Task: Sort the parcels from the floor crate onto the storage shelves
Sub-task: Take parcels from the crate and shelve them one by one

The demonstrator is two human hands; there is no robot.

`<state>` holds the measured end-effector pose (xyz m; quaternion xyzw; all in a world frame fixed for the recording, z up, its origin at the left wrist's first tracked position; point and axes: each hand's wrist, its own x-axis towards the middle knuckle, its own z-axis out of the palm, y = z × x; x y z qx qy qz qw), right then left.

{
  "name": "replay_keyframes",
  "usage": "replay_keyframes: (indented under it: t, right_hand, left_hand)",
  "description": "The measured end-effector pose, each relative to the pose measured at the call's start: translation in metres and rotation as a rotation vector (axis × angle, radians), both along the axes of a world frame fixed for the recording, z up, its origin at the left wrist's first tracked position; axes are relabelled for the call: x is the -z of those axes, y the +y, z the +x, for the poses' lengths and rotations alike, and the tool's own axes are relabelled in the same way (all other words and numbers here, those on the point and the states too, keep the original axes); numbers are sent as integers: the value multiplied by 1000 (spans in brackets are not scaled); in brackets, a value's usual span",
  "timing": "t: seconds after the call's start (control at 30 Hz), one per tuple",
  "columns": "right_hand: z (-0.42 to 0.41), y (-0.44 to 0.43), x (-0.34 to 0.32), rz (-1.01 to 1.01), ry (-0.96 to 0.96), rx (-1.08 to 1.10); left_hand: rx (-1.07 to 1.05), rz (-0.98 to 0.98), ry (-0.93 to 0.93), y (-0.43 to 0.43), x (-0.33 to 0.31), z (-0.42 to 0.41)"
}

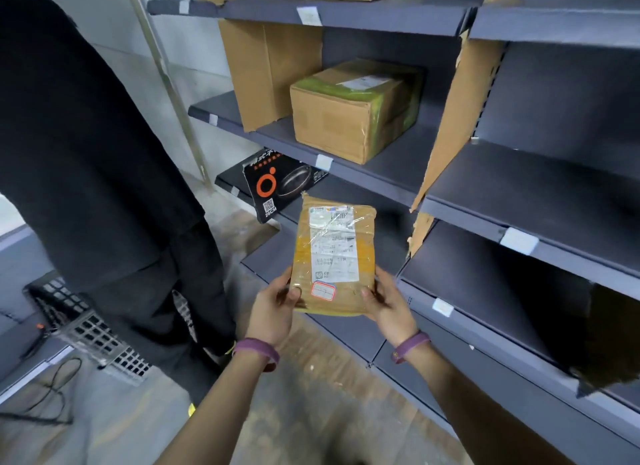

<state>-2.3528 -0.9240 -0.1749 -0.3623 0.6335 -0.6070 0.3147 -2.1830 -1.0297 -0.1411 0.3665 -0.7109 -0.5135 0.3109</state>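
Note:
A flat brown parcel point(333, 256) wrapped in clear tape, with a white shipping label and a small red-edged sticker, is held up in front of the grey storage shelves point(381, 173). My left hand point(273, 308) grips its lower left corner, thumb on top. Its lower right corner is gripped by my right hand point(388, 308). Both wrists wear purple bands. At the lower left, a grey perforated floor crate point(93, 329) shows partly behind a standing person.
A person in black point(104, 153) stands close on the left. A taped cardboard box point(353, 108) sits on the middle shelf beside upright cardboard dividers point(270, 76). A black pan box point(284, 187) lies on a lower shelf. Cables point(52, 388) trail on the floor.

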Motion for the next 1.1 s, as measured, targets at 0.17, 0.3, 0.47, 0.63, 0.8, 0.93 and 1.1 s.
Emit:
replay_keyframes:
  t: [0.17, 0.3, 0.47, 0.63, 0.8, 0.93, 1.1]
  right_hand:
    - [-4, -40, 10, 20, -34, -11]
    - [-8, -75, 26, 75, 10, -10]
    - [-2, -122, 49, 177, -109, 154]
    - [-23, -149, 64, 245, -221, 271]
    - [-45, -145, 98, 316, -213, 415]
    - [-56, -142, 120, 363, -209, 472]
    - [-62, -154, 128, 369, -185, 462]
  left_hand:
    - [-4, 25, -42, -43, 17, -7]
    - [16, 55, -107, -85, 38, -11]
    - [118, 59, -235, -150, 64, -27]
    - [264, 131, -263, -194, 85, -69]
    - [392, 151, -339, -204, 116, -112]
    - [445, 187, -406, -208, 139, -134]
    - [423, 135, -390, -220, 142, -142]
